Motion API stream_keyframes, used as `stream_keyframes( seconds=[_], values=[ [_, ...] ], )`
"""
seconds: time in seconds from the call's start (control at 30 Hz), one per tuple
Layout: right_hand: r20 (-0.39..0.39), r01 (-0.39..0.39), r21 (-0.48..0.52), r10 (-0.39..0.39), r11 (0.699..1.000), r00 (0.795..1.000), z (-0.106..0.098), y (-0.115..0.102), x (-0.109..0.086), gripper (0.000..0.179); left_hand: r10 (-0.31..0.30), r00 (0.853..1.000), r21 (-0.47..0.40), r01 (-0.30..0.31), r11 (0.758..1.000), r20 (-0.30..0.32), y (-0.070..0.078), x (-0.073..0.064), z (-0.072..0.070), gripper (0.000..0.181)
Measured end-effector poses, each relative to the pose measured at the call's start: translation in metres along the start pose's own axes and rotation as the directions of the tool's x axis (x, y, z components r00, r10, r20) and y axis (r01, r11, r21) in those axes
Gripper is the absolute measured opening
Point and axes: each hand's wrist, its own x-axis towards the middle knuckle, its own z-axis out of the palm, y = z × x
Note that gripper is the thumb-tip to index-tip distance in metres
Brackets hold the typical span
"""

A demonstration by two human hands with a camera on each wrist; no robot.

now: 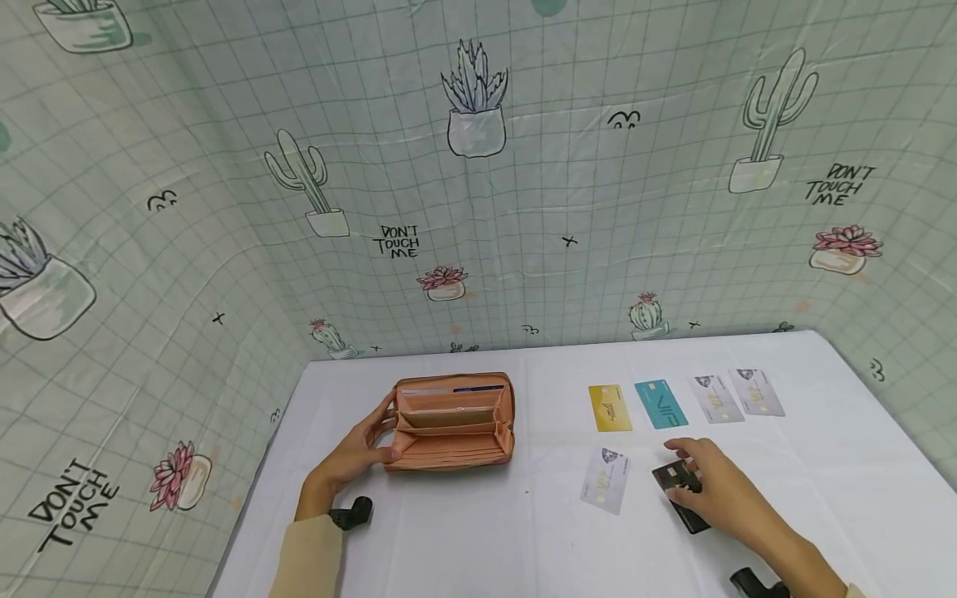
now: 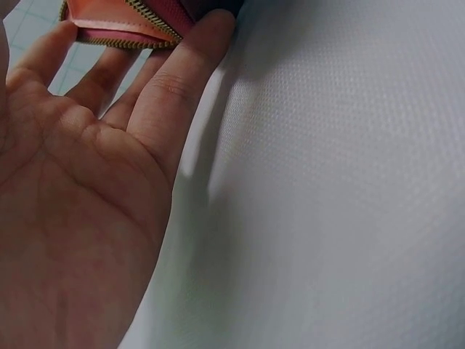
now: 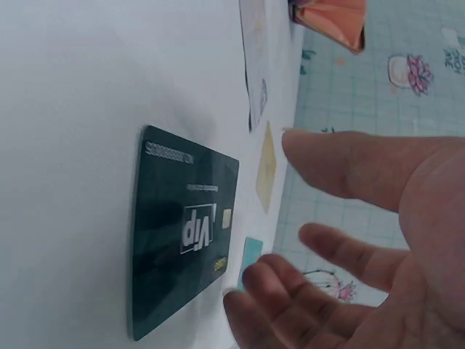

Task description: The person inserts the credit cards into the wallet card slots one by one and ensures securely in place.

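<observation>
An unzipped tan wallet [image 1: 449, 459] lies open at the left of the table, its inner pockets showing. My left hand [image 1: 355, 448] holds the wallet by its left edge; the left wrist view shows the thumb along its near side, with other fingers behind the brass zipper edge. Over a black VIP card [image 1: 691, 517] hovers my right hand [image 1: 721, 486]. In the right wrist view that black card [image 3: 182, 233] lies flat, and the loosely bent fingers and thumb stand apart from it with nothing between them.
Behind the black card, a yellow card [image 1: 610, 409], a teal VIP card [image 1: 661, 404] and two silver cards [image 1: 715, 399] form a row. Another silver card [image 1: 606, 480] lies between wallet and black card. A patterned cloth [image 1: 553, 183] stands behind the white table [image 1: 508, 531].
</observation>
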Motion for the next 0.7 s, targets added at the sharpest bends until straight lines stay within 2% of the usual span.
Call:
stream_keyframes(
  seconds=[0.3, 0.5, 0.7],
  values=[
    [0.012, -0.145, -0.113, 0.148, 0.983, 0.989, 0.006, 0.007, -0.017, 0.073, -0.003, 1.0, -0.006, 0.003, 1.0, 0.0, 0.001, 0.0, 0.001, 0.094],
    [-0.039, -0.144, -0.169, 0.14, 0.975, 0.989, 0.011, 0.006, -0.025, 0.08, 0.021, 1.0, 0.001, -0.021, 1.0, 0.012, 0.002, 0.0, 0.0, 0.094],
    [-0.021, -0.165, -0.169, 0.164, 0.972, 0.986, 0.012, 0.007, -0.024, 0.082, 0.005, 1.0, 0.003, -0.005, 1.0, 0.006, 0.003, -0.001, 0.001, 0.094]
  ],
)
